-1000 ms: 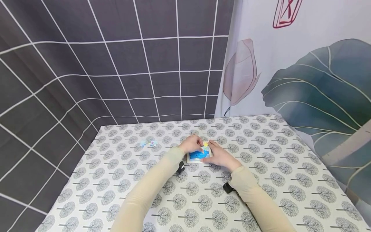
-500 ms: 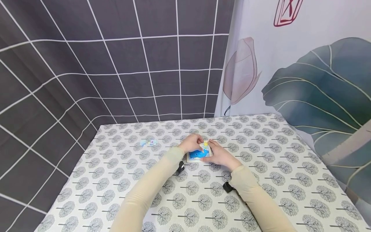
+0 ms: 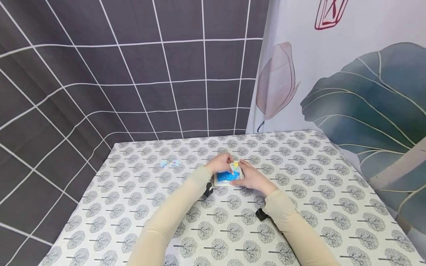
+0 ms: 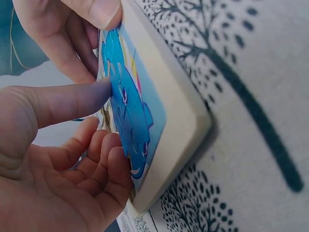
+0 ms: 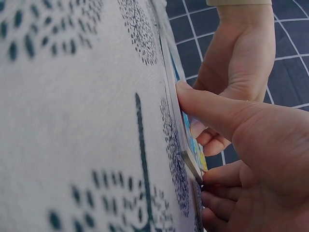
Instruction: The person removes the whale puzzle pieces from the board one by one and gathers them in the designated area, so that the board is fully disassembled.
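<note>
A small puzzle board [image 4: 186,113] with a pale raised rim lies on the patterned cloth. Its picture is a blue whale or dolphin [image 3: 225,177], with a yellow sun [image 3: 236,165] at the upper right. My left hand [image 3: 219,164] is over the board's far left part, its thumb [image 4: 72,99] pressing straight onto the blue animal while the other fingers bend loosely at the side. My right hand [image 3: 253,180] holds the board at its right end. In the right wrist view, the right thumb [image 5: 207,104] lies on the near rim and the fingers are at the right edge.
Two light-blue jigsaw pieces [image 3: 175,163] lie close together on the cloth to the left of the board. A tree-print cloth [image 3: 146,229] covers the table. Dark grid fabric [image 3: 183,62] hangs behind, and a white flowered curtain [image 3: 289,22] at the right.
Both hands stay at the board in nearly the same pose. The head view has shifted very slightly.
</note>
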Demonstrator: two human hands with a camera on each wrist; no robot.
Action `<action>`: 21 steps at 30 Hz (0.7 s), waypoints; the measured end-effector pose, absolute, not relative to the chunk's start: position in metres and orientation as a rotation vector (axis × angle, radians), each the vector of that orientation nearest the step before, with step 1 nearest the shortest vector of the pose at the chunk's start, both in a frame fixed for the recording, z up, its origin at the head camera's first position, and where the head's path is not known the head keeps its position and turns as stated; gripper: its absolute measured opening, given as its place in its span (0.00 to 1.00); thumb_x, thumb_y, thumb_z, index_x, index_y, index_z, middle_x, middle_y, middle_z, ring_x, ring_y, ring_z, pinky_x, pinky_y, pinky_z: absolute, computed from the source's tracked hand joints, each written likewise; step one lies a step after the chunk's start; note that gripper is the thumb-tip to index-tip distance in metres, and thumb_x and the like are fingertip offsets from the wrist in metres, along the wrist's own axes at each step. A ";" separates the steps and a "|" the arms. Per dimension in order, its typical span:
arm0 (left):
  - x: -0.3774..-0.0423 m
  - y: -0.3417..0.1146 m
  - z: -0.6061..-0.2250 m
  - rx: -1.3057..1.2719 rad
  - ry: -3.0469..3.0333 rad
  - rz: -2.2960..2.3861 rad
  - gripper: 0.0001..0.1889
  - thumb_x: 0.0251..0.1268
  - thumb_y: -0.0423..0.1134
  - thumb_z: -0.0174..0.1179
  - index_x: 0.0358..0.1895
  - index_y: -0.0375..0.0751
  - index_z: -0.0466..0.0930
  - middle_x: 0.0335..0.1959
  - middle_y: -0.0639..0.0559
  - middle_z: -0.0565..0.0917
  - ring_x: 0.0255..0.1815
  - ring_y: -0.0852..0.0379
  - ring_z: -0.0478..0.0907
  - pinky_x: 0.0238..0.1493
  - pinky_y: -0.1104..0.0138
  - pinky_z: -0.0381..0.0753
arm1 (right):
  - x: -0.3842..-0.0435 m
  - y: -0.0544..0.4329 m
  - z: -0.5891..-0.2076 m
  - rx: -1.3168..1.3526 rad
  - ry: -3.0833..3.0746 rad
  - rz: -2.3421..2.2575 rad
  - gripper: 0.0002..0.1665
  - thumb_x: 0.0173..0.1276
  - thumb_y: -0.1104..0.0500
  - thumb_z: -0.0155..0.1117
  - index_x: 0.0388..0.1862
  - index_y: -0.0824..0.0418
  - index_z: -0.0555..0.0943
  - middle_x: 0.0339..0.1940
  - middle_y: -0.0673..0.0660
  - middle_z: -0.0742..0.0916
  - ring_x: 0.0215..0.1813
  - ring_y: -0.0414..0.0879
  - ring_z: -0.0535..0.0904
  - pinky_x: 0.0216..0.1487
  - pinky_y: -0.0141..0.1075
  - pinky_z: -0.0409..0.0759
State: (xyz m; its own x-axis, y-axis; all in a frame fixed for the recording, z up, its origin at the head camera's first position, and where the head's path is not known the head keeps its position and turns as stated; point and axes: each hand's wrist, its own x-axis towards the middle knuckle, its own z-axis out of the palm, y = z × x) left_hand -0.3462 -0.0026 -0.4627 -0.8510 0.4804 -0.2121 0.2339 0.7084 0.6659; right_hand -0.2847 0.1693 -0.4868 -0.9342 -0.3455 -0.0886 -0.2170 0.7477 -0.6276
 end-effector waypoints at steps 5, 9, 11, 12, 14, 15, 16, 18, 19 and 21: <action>-0.346 -0.002 -0.463 0.547 2.551 0.943 0.21 0.53 0.30 0.72 0.51 0.38 0.79 0.45 0.49 0.79 0.48 0.54 0.76 0.58 0.61 0.76 | -0.284 0.169 -0.485 -0.455 2.745 -0.937 0.62 0.59 0.44 0.76 0.76 0.78 0.53 0.79 0.73 0.57 0.78 0.69 0.54 0.75 0.60 0.54; -0.344 -0.004 -0.463 0.540 2.526 1.014 0.21 0.51 0.28 0.72 0.50 0.37 0.79 0.44 0.49 0.80 0.46 0.54 0.76 0.57 0.61 0.76 | -0.284 0.170 -0.485 -0.454 2.753 -0.906 0.62 0.59 0.43 0.75 0.76 0.78 0.53 0.79 0.72 0.57 0.77 0.69 0.55 0.75 0.60 0.55; -0.343 -0.005 -0.463 0.542 2.519 1.041 0.21 0.50 0.27 0.72 0.49 0.36 0.79 0.43 0.49 0.80 0.45 0.54 0.76 0.56 0.61 0.76 | -0.283 0.170 -0.485 -0.454 2.760 -0.891 0.63 0.60 0.42 0.74 0.76 0.78 0.53 0.79 0.72 0.57 0.77 0.69 0.56 0.74 0.60 0.56; -0.343 -0.005 -0.463 0.547 2.518 1.049 0.21 0.50 0.27 0.72 0.49 0.36 0.79 0.43 0.49 0.80 0.45 0.54 0.76 0.56 0.61 0.76 | -0.283 0.170 -0.484 -0.446 2.759 -0.888 0.63 0.60 0.42 0.74 0.77 0.77 0.53 0.80 0.71 0.57 0.77 0.68 0.56 0.75 0.60 0.56; -0.344 -0.005 -0.464 0.559 2.523 1.050 0.21 0.50 0.27 0.73 0.49 0.36 0.79 0.43 0.49 0.80 0.44 0.54 0.76 0.55 0.62 0.76 | -0.283 0.170 -0.484 -0.442 2.762 -0.881 0.63 0.60 0.42 0.74 0.77 0.77 0.53 0.80 0.71 0.57 0.77 0.68 0.56 0.75 0.60 0.56; -0.344 -0.006 -0.464 0.564 2.527 1.047 0.21 0.50 0.28 0.73 0.49 0.36 0.79 0.43 0.49 0.80 0.44 0.55 0.76 0.55 0.62 0.76 | -0.283 0.170 -0.484 -0.440 2.762 -0.883 0.63 0.60 0.42 0.74 0.77 0.77 0.53 0.80 0.71 0.57 0.77 0.69 0.56 0.74 0.60 0.57; -0.345 -0.006 -0.464 0.568 2.531 1.043 0.21 0.50 0.28 0.73 0.49 0.36 0.79 0.42 0.50 0.80 0.44 0.55 0.75 0.55 0.63 0.76 | -0.283 0.170 -0.484 -0.439 2.763 -0.883 0.63 0.60 0.42 0.74 0.77 0.77 0.53 0.80 0.71 0.57 0.77 0.69 0.56 0.74 0.60 0.57; -0.346 -0.006 -0.465 0.575 2.534 1.035 0.21 0.49 0.28 0.73 0.49 0.37 0.79 0.42 0.50 0.80 0.44 0.55 0.75 0.55 0.63 0.76 | -0.283 0.170 -0.484 -0.434 2.762 -0.882 0.63 0.60 0.41 0.74 0.77 0.77 0.53 0.80 0.71 0.57 0.77 0.68 0.56 0.75 0.60 0.57; -0.347 -0.006 -0.465 0.576 2.535 1.033 0.21 0.49 0.29 0.74 0.49 0.37 0.79 0.42 0.50 0.80 0.44 0.55 0.75 0.55 0.63 0.76 | -0.283 0.170 -0.484 -0.432 2.762 -0.880 0.63 0.59 0.41 0.74 0.77 0.77 0.53 0.80 0.71 0.57 0.77 0.68 0.56 0.75 0.60 0.57; -0.347 -0.006 -0.466 0.577 2.531 1.035 0.21 0.49 0.29 0.74 0.48 0.37 0.79 0.42 0.50 0.80 0.44 0.55 0.75 0.55 0.63 0.76 | -0.284 0.169 -0.483 -0.425 2.761 -0.881 0.63 0.59 0.41 0.75 0.76 0.77 0.53 0.80 0.70 0.57 0.77 0.68 0.56 0.75 0.59 0.56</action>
